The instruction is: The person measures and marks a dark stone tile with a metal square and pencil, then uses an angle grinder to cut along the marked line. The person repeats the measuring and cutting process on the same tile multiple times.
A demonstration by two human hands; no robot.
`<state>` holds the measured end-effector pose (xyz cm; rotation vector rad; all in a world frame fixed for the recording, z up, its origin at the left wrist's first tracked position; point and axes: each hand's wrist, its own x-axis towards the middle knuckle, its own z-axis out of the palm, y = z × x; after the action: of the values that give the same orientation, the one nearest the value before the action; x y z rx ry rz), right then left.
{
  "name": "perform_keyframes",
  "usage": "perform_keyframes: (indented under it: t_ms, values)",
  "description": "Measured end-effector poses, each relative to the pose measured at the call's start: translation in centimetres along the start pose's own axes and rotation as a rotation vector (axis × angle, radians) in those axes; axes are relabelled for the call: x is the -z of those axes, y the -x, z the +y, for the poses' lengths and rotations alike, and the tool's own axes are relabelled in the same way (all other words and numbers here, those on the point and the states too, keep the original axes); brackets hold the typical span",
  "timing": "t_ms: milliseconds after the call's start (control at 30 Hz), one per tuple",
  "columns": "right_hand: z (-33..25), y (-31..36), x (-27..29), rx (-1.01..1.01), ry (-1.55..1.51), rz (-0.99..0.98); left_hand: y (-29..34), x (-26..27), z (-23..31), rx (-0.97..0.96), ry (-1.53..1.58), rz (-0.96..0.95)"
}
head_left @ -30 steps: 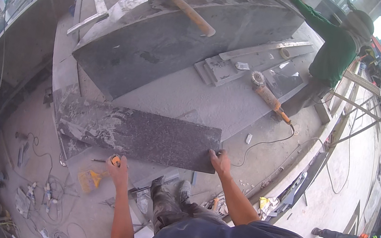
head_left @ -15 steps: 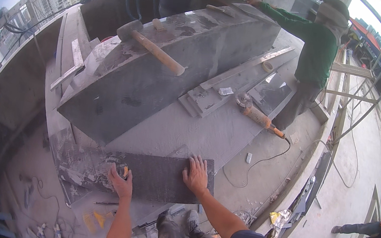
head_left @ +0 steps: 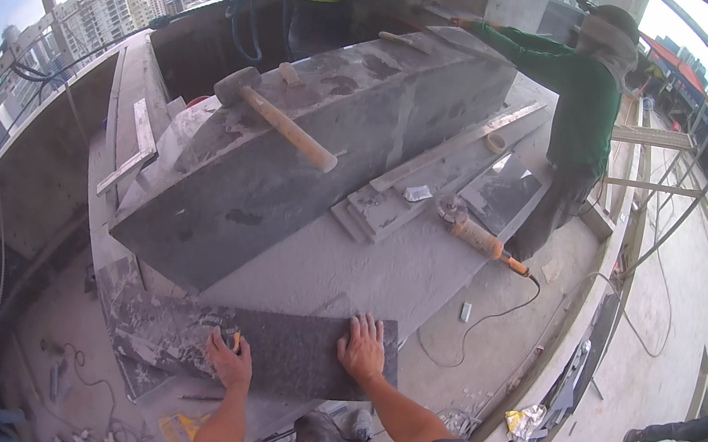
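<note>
A long dark stone slab (head_left: 285, 352) lies crosswise in front of me, its left part smeared with pale dust. My left hand (head_left: 230, 365) is on the slab's left half, fingers curled round a small black and yellow tape measure (head_left: 235, 341), partly hidden by the fingers. Towards the slab's right end my right hand (head_left: 363, 352) lies flat, fingers spread and holding nothing. Beyond the slab stands a large grey stone-clad block (head_left: 279, 218). A mallet (head_left: 289, 131) with a wooden handle rests on its top.
An angle grinder (head_left: 478, 237) with a trailing cord lies on the dusty boards to the right, near stacked stone strips (head_left: 379, 211) and a tape roll (head_left: 495, 143). A person in green (head_left: 584, 119) leans over the block's far end. Another person (head_left: 318, 0) stands behind it.
The whole view has shifted slightly, so the scene sits lower. My left hand stays around the tape measure on the slab; my right hand keeps its place.
</note>
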<state>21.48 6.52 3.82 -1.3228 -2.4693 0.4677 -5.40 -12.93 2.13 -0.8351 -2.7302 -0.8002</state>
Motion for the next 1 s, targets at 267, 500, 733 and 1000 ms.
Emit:
perform_keyframes:
  t_ms: [267, 500, 733, 1000]
  values:
    - [0.04, -0.26, -0.19, 0.006, 0.016, -0.006, 0.01, 0.01, -0.13, -0.04, -0.049, 0.016]
    - [-0.08, -0.35, -0.25, -0.001, 0.008, 0.015, -0.1, -0.25, -0.25, -0.032, -0.111, 0.021]
    - [-0.16, -0.26, -0.23, 0.002, 0.0, 0.03, -0.09, 0.21, 0.23, -0.052, -0.079, 0.041]
    - [-0.07, -0.22, -0.39, 0.029, 0.032, 0.053, -0.15, 0.24, 0.23, -0.014, -0.07, 0.008]
